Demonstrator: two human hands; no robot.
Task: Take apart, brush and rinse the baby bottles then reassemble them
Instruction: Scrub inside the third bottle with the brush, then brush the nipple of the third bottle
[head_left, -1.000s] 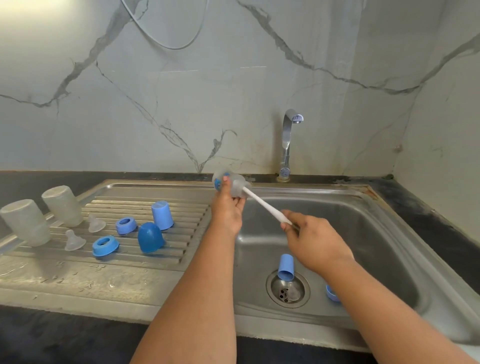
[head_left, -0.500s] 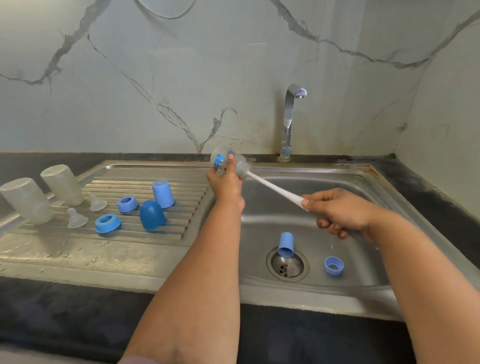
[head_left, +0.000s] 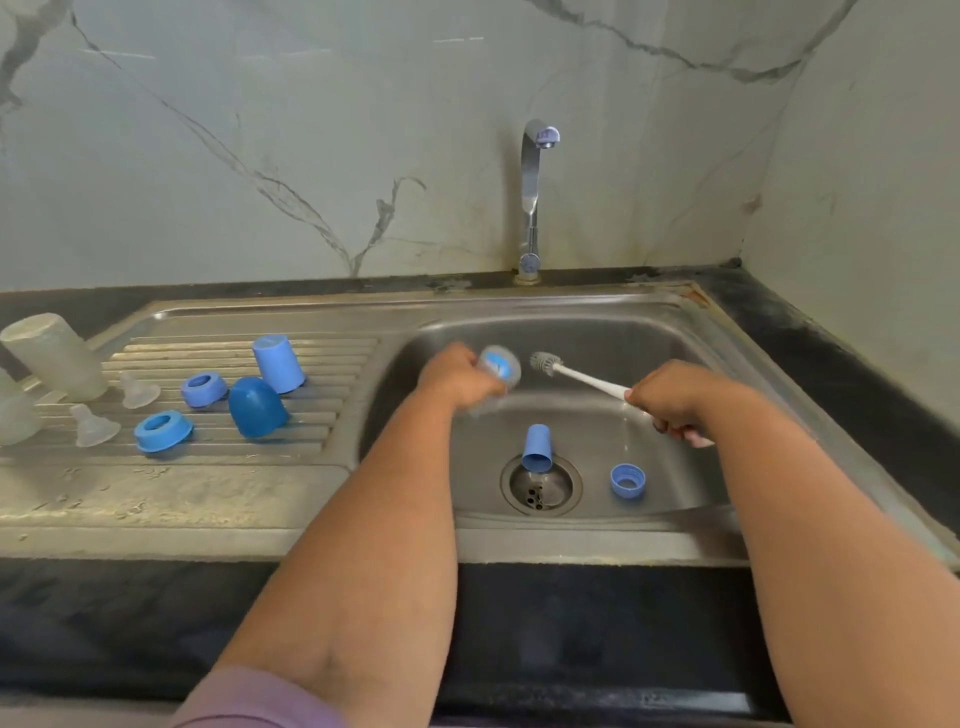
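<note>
over the sink basin (head_left: 691, 332) my left hand (head_left: 457, 376) has its fingers curled round a clear bottle (head_left: 497, 368), blurred, its mouth turned toward the brush. my right hand (head_left: 670, 397) grips the white handle of the bottle brush (head_left: 576, 373) with fingers clamped; the bristle head sits just beside the bottle's mouth, outside it. in the basin a blue cap (head_left: 537, 448) lies at the drain's edge and a blue ring (head_left: 627, 480) rests to its right. on the drainboard (head_left: 156, 499) i see two more clear bottles (head_left: 54, 356) upside down, two clear teats (head_left: 139, 389), two blue rings (head_left: 163, 430) and two blue caps (head_left: 257, 406). the faucet (head_left: 532, 197) stands behind the basin
</note>
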